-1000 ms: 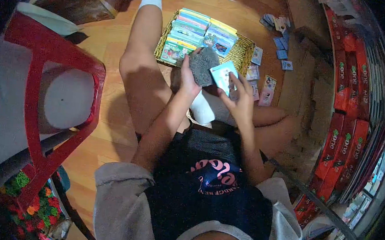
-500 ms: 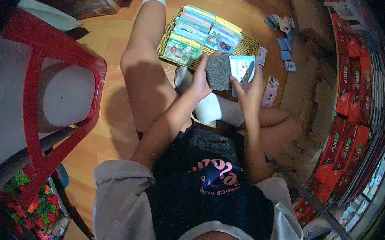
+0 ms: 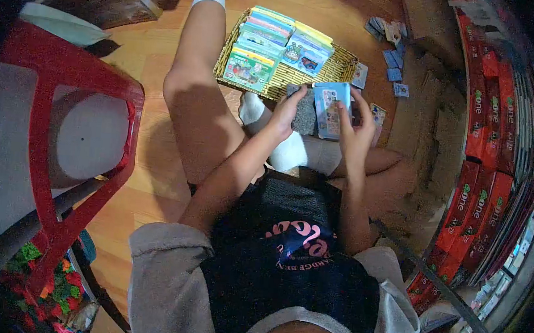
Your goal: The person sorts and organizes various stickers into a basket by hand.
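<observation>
My left hand is closed on a fuzzy grey cloth, holding it above my crossed legs. Right beside the cloth is a light blue flat packet with small printed pictures, gripped at its right side by my right hand. The packet's near face is turned up to me. Just beyond both hands a woven basket holds rows of similar packets standing on edge, in green, blue and yellow. Part of the cloth is hidden behind my left fingers.
Small cards lie scattered on the wooden floor to the right, and more are by my right hand. A red chair stands at left. Stacked red paper packs and brown cardboard line the right side.
The packet has turned to show a different printed face and shifted slightly left. My right fingers now lie along its right edge. The grey cloth has moved slightly lower, partly behind the packet.
</observation>
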`<state>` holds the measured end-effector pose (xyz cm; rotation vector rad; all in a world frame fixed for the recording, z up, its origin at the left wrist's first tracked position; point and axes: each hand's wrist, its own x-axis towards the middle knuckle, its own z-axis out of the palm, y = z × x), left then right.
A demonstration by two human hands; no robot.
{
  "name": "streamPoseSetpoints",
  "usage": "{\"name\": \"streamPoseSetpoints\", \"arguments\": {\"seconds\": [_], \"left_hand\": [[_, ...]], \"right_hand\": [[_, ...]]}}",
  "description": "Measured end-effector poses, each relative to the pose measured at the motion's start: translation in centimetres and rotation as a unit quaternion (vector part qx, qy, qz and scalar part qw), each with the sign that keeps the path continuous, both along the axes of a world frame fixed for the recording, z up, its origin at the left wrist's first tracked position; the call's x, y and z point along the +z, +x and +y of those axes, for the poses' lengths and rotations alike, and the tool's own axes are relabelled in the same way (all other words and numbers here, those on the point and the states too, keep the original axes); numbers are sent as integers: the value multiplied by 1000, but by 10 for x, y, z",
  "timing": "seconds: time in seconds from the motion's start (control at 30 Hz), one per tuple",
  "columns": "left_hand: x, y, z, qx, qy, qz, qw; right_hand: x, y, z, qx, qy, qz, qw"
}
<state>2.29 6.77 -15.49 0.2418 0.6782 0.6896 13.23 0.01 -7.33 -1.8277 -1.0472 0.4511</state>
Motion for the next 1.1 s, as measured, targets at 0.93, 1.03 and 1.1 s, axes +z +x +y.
{"name": "streamPoseSetpoints", "arguments": {"seconds": [0.93,1.03,1.1], "left_hand": [[7,-11,5,-3,-97,-127,987],[-4,-14,4,-3,-97,-263,960],[1,-14,4,-7,-126,-130,984]], "right_hand": [[-5,-24,-4,221,16,-145,964],[-9,-36,-9,271,-36,-236,933],[-12,-35,-3,242,-39,-205,948]]}}
